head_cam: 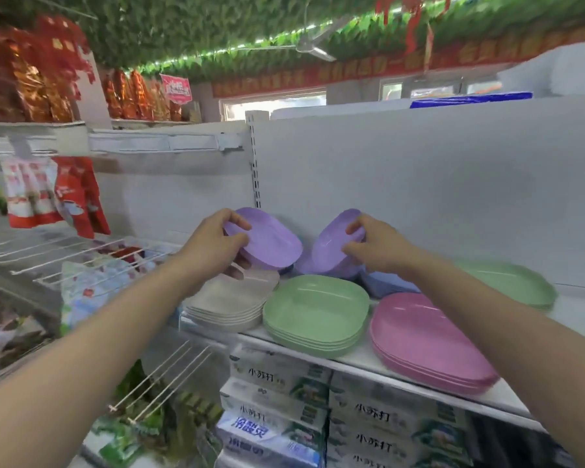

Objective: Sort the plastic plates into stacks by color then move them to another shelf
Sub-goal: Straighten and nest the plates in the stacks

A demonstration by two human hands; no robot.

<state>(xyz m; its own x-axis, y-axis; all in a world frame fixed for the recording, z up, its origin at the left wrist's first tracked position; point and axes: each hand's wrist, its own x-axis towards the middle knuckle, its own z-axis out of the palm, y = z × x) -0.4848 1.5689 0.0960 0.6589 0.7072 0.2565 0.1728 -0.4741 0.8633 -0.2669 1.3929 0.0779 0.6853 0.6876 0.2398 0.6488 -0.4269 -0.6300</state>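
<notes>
Your forearms reach in from the bottom corners toward the white shelf (358, 358). Your left hand (213, 246) pinches a purple plate (267, 243) by its near-left rim, thumb on top and fingers curled beneath, holding it tilted above the beige stack (230, 302). Your right hand (374, 246) grips a second purple plate (335, 244), tipped steeply on edge, fingers wrapped over its rim. Against the green stack (314, 312) at the shelf's front lip, the beige stack sits left, the pink stack (426, 342) right and overhanging the edge. Behind green, a blue plate (385, 285) shows only partly under your right wrist. Another green pile (510, 282) lies far right, half hidden by your arm. Open shelf runs along the back panel. Boxes (277, 383) below are blurred.
</notes>
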